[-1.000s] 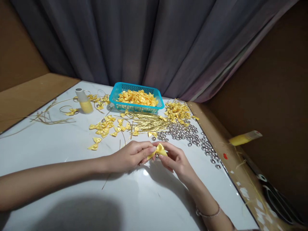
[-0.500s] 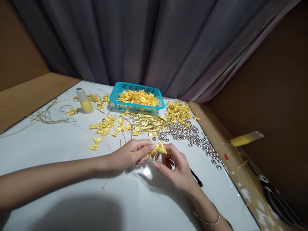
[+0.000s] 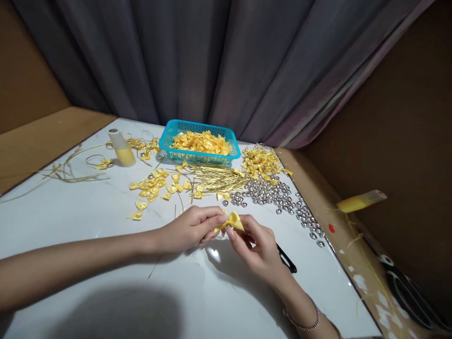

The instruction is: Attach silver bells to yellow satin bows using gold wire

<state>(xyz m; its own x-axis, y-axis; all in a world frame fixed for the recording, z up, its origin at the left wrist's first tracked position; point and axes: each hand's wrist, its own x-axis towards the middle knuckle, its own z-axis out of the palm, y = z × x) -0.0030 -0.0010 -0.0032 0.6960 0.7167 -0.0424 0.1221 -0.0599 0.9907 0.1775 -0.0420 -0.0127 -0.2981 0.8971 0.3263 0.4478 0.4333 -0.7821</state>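
Yellow bow (image 3: 234,220) is held on the near side of the blue basket (image 3: 237,150), between the two hands; its long axis runs roughly side to side, left end in the left hand (image 3: 199,230), right tail pointing toward the right hand (image 3: 258,246); the left hand is the more firmly placed, pinching the bow with its thumb on top; the right hand is curled, thumb tip at the lower edge of the knot, though whether it grips anything I cannot tell.

Nearer than the basket and to its right, a black handle (image 3: 294,269) lies partly hidden behind the right hand on the bench (image 3: 212,292); silver beads (image 3: 263,192) spread to the basket's near right; loose bows (image 3: 151,192) lie to its near left; gold cords (image 3: 219,180) lie bundled just before it; a heap of bows with cords (image 3: 259,162) sits just beside its right end.

The basket holds many small bows (image 3: 203,142); left of it, a bottle (image 3: 124,153) has yellow in its lower part.
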